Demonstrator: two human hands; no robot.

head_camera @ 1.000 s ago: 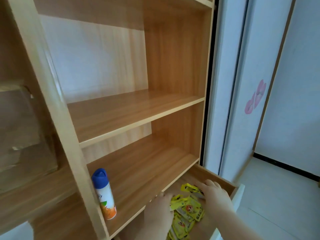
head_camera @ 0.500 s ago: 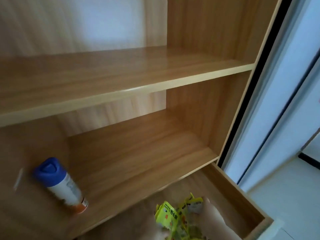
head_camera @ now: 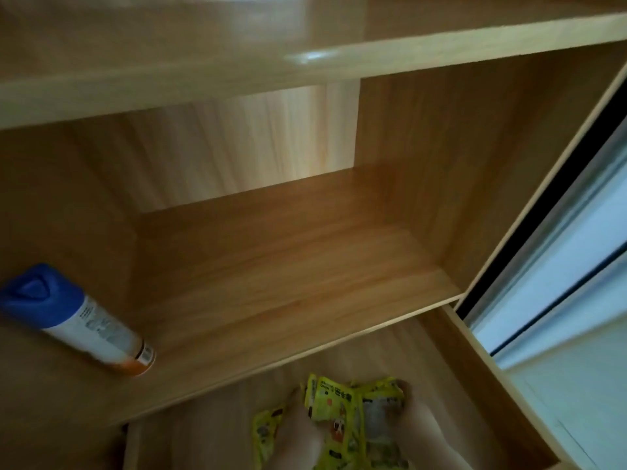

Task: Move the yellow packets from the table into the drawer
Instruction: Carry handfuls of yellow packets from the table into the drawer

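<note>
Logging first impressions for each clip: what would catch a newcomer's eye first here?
A bright bunch of yellow packets, held between the left hand and right hand over the open drawer at bottom centre. Next, the blue-capped spray can on the lower shelf at far left.

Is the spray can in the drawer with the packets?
No, the can sits on the shelf above the drawer.
</note>
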